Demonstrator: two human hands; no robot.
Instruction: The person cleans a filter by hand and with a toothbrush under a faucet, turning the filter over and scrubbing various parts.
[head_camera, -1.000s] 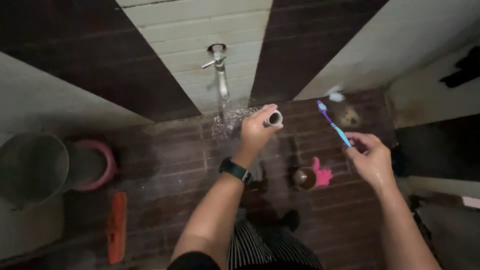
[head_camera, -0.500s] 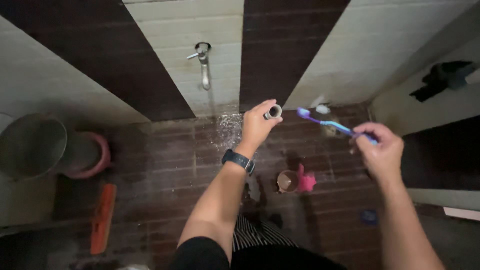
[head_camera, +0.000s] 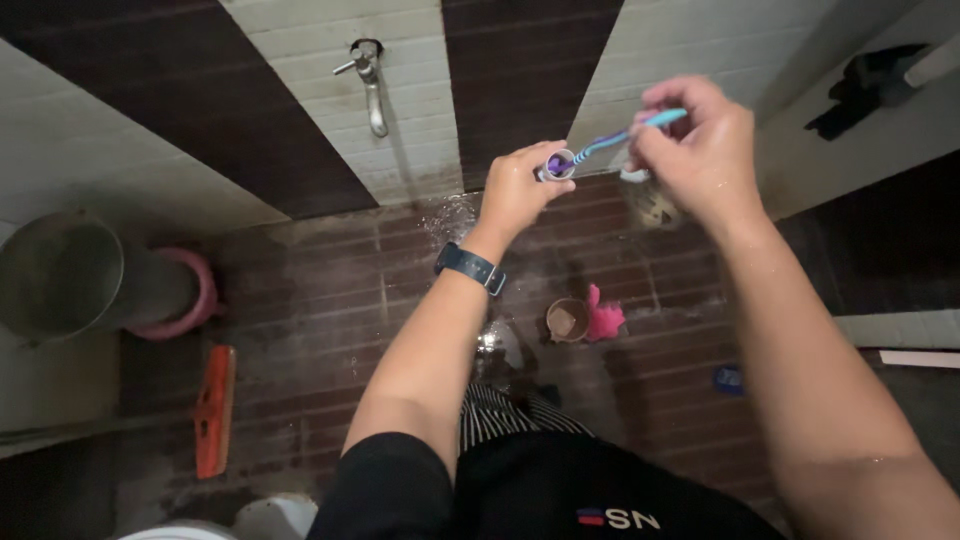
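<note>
Since a moment ago, the right hand (head_camera: 700, 150) has brought the toothbrush (head_camera: 620, 135), pinched in its fingers, into the small tube (head_camera: 557, 165) gripped by the left hand (head_camera: 515, 195), right of the tap (head_camera: 372, 85), above open floor.

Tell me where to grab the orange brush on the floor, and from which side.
Grip the orange brush across its narrow width near mid-length, coming straight down from above. It lies flat on the brick floor, long axis running toward the wall, both long edges apparently free, so fingers could probably close from left and right.
</note>
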